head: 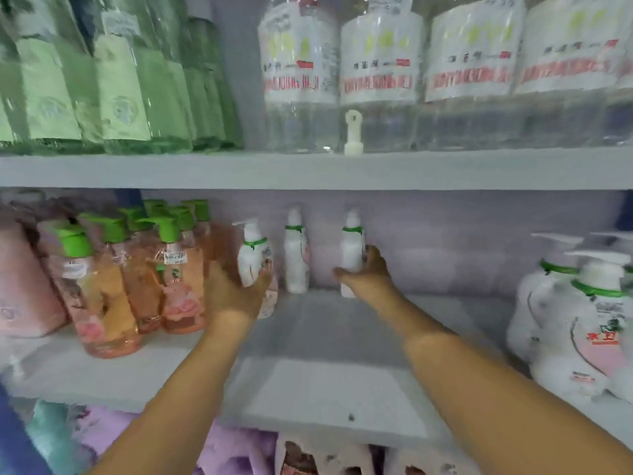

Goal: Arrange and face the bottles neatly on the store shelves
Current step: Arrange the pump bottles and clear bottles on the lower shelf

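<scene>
Three small white pump bottles with green collars stand at the back of the middle shelf (308,378). My left hand (236,293) is wrapped around the left white bottle (253,255), next to the orange bottles. My right hand (366,272) grips the right white bottle (352,248) near the back wall. Between them, the middle white bottle (296,258) stands upright and untouched. Both forearms reach in over the shelf's bare centre.
Orange pump bottles with green tops (137,275) crowd the shelf's left, beside pink containers (24,289). Large white pump bottles (575,320) stand at the right. The upper shelf (308,171) holds green bottles (113,80) and clear bottles (376,73). Purple packs (226,450) lie below.
</scene>
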`<state>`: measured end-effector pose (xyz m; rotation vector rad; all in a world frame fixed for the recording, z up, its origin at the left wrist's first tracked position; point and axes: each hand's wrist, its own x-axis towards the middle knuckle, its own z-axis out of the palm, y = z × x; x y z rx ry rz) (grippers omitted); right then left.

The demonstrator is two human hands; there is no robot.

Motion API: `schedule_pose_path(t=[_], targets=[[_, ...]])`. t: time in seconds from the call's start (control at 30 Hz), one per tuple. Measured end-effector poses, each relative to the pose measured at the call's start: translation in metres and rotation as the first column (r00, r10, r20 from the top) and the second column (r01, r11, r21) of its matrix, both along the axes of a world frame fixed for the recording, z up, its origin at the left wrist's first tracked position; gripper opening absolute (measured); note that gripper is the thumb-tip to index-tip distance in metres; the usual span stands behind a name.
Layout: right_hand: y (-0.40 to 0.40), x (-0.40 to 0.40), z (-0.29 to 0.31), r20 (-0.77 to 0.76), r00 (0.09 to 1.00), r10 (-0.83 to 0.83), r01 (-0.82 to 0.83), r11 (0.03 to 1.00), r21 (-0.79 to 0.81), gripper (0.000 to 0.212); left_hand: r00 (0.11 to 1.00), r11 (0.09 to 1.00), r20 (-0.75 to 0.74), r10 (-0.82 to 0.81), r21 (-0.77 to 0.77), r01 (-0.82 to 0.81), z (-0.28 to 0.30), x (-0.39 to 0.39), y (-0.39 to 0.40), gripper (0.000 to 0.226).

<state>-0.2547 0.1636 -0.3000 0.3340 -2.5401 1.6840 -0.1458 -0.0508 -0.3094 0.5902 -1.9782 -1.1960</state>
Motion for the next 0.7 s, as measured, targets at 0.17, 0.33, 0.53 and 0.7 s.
schedule_pose_path(t=[0.17,0.33,0.53,0.7], targets=[[-0.010,-0.014,-0.003,-0.053,0.997,-0.058,0.058,0.998,-0.005,0.027,0.973,0.985,0.191,-0.130,-0.086,0.148,-0.007,-0.003,-0.019,0.036],[0.012,0.040,0.004,-0.050,0.996,-0.074,0.073,0.997,-0.033,0.027,0.938,0.931,0.260,-0.229,-0.224,0.289,0.006,0.001,-0.024,0.021],[0.072,0.146,-0.004,-0.161,0.919,-0.359,0.365,0.931,0.008,0.036,0.811,0.826,0.225,-0.540,-0.044,0.562,0.005,-0.014,0.000,0.038],[0.121,0.184,-0.028,-0.372,0.758,-0.536,0.628,0.753,0.195,0.065,0.639,0.664,0.261,-0.723,0.009,0.748,0.013,-0.015,0.072,0.037]])
